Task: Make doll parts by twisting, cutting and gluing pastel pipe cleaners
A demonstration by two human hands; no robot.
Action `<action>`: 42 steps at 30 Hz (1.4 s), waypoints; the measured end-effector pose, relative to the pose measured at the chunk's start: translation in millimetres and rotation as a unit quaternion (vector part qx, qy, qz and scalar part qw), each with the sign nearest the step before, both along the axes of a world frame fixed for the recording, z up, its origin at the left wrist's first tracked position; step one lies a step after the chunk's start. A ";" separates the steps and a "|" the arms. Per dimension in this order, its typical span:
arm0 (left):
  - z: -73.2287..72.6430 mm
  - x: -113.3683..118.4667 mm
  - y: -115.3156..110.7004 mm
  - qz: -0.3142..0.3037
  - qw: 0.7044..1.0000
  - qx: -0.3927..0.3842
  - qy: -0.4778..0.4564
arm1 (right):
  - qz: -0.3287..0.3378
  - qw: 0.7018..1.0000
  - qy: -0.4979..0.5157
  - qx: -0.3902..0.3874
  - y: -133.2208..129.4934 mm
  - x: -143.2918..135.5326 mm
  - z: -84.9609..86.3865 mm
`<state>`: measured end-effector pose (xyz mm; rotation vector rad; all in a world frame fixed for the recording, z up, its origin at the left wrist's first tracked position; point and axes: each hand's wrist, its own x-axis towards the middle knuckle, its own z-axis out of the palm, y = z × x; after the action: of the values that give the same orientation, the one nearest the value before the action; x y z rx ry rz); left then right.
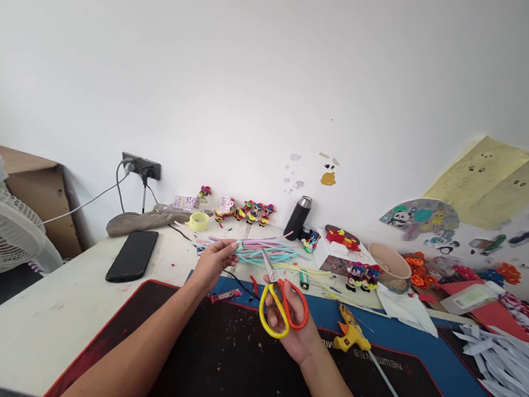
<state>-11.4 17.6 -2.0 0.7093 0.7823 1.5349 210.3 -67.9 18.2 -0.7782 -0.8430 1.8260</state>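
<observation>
My left hand (215, 263) is raised over the near side of a heap of pastel pipe cleaners (282, 252). Its fingers pinch a small pale-green fuzzy piece (240, 246), whose exact shape is too small to make out. To the right of it, my right hand (302, 344) is closed around a pair of scissors (271, 272) with one yellow and one red handle loop. The scissors point up and away, their blades close together, near the green piece but apart from it.
A yellow glue gun (353, 333) lies on the black mat (213, 367) at right. A phone (132, 256) lies left, near a white fan (3, 225). Behind stand a black flask (298, 219) and several small figures (256, 213). Paper strips (508, 374) are heaped at far right.
</observation>
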 end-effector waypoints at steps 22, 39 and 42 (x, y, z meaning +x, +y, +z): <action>1.4 2.3 -1.4 -0.009 1.000 -0.006 -0.013 | -0.012 0.942 -0.316 0.116 17.8 -16.4 -2.3; 6.5 5.7 -6.0 -0.027 1.000 -0.013 -0.003 | -0.048 0.886 -0.406 0.219 30.0 -44.6 -11.3; 7.8 6.1 -6.9 -0.027 0.999 -0.017 -0.004 | -0.051 0.882 -0.412 0.222 29.5 -44.9 -10.1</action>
<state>-5.3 10.7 5.8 0.6930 0.7747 1.4718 165.3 -38.5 8.1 -1.2747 -1.6521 1.0877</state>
